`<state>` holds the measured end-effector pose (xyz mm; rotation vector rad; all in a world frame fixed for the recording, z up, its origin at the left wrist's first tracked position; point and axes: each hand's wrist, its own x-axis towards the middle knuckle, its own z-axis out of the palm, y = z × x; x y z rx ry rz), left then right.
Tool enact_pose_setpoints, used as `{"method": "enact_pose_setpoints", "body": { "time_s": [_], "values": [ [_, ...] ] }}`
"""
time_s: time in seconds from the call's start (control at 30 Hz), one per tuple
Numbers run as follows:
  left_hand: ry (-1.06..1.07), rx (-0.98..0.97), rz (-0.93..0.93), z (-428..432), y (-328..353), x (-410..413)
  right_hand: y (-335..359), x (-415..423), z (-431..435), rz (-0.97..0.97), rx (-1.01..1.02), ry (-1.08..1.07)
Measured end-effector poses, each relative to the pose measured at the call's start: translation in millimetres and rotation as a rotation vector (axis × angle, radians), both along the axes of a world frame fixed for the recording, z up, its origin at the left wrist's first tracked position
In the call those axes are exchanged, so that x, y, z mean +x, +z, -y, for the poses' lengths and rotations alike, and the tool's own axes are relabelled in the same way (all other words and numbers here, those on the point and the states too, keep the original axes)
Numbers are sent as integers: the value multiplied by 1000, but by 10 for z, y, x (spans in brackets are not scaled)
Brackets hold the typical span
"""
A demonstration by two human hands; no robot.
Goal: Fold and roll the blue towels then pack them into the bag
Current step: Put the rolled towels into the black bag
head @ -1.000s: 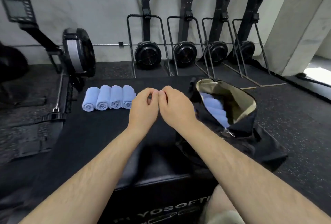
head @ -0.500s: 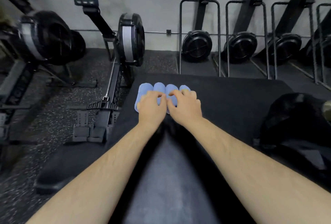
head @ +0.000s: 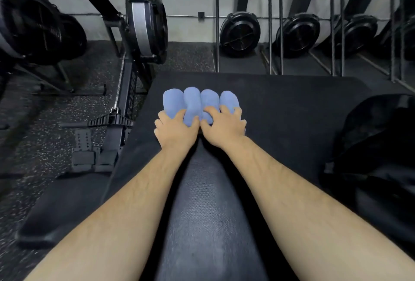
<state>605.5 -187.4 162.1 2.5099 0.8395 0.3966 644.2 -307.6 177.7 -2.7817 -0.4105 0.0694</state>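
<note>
While both hands curl over four rolled towels, the grab looks overloaded.
The left hand [head: 174, 130] and right hand [head: 222, 129] clutch the blue towels [head: 199, 103] near the bench [head: 292, 105] far left corner; squeezed unevenly, a roll could slip or unroll before reaching the bag [head: 377, 137] at the right edge.

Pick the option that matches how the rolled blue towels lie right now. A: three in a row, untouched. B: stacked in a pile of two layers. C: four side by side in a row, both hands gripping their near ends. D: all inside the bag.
C: four rolled blue towels lie side by side on the black pad, with the left hand and right hand curled over their near ends.
</note>
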Motion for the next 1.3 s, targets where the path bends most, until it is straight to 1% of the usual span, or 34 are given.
{"method": "enact_pose_setpoints", "body": {
  "time_s": [0.17,0.33,0.5,0.63,0.7,0.73,0.8,0.83,0.87,0.93,0.97,1.0,1.1,1.2,1.3],
  "values": [
    [-119,-14,24,309,-13,-525,8,-559,441,17,26,-14],
    [-195,33,71,820,-92,-1343,-3,-1516,1084,36,42,-39],
    [-212,56,50,1264,-114,-2040,15,-2101,1520,0,36,-44],
    [-214,108,29,1415,-134,-2369,32,-2440,1719,-46,57,-36],
    [-211,109,-4,1433,-100,-2427,103,-2479,1775,-126,106,-32],
    [-208,92,-24,1436,-69,-2436,139,-2471,1796,-141,167,-45],
    [-199,32,-20,1446,-23,-2426,183,-2428,1852,-58,272,-115],
    [-201,14,13,1458,-10,-2427,186,-2395,1879,-24,269,-165],
    [-213,25,65,1472,-3,-2442,188,-2366,1898,-36,242,-213],
    [-262,91,173,1522,3,-2483,206,-2319,1900,-124,190,-274],
    [-286,116,199,1550,5,-2505,217,-2296,1889,-159,187,-285],
    [-303,120,193,1579,13,-2521,233,-2263,1875,-180,196,-295],
    [-317,59,86,1622,40,-2522,302,-2171,1830,-206,208,-353],
    [-337,75,102,1591,184,-2510,400,-2152,1802,-112,159,-363],
    [-440,116,210,1577,453,-2468,574,-2173,1817,49,182,-279]
  ]
}}
